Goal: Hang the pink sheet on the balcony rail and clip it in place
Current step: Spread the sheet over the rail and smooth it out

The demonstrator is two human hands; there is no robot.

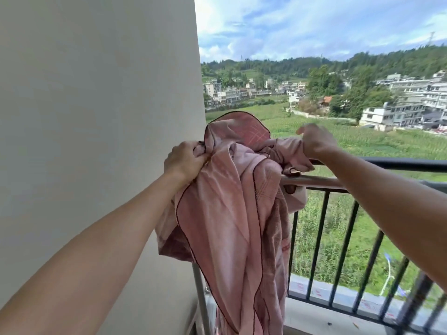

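I stood just behind the person on the balcony. Both bare arms were stretched forward. The left hand [185, 163] was close to the plain cream wall [96, 117], and its fingers were curled tightly around a bunched part of the pink sheet [229, 213], a thin cloth with a dark piped edge. The right hand [315, 141] was further along, above the rail. It was a little blurred, but it gripped a twisted end of the same cloth and held it up.

The sheet was not spread out. It lay in a crumpled heap between the two hands, at the wall end of the rail. One rounded corner stood up above the heap and showed a pale crossed pattern. A small fold was draped over the silver metal tube [319, 182], which ran just inside the black metal balcony rail [399, 164] and a little lower. Most of the cloth hung down in long folds on the inner side, in front of the black vertical bars [321, 228].

Beyond the rail there was a green field [362, 141], and behind it white houses of several floors [391, 113], wooded hills and a blue sky with clouds.
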